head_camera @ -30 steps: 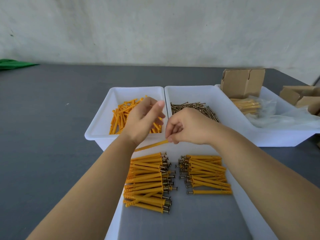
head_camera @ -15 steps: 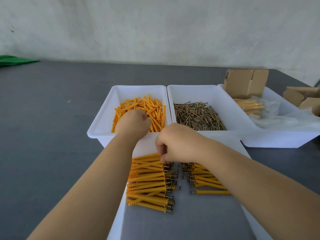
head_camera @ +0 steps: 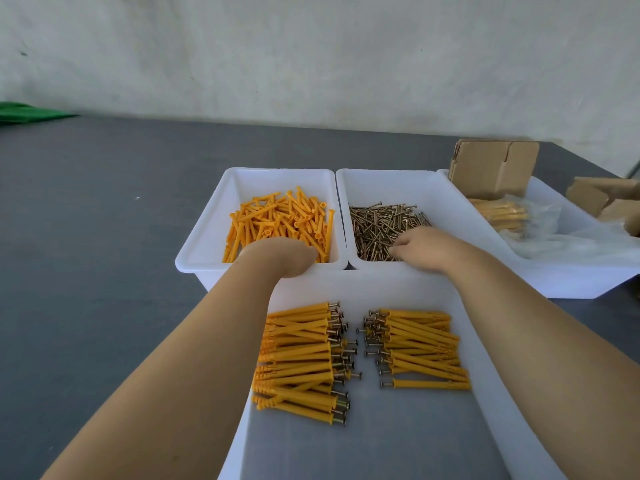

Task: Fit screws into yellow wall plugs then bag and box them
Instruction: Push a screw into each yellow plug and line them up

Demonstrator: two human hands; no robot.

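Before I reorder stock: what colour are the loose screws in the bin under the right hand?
Dark bronze-brown metal screws, seen in the head view, beside the right hand.

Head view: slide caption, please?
Left hand reaches into the plug bin, right hand into the screws.

A rough, pale plastered wall (head_camera: pixel 311 53) rises behind a wide dark grey table (head_camera: pixel 90 216); soft, even daylight falls across both, casting faint shadows.
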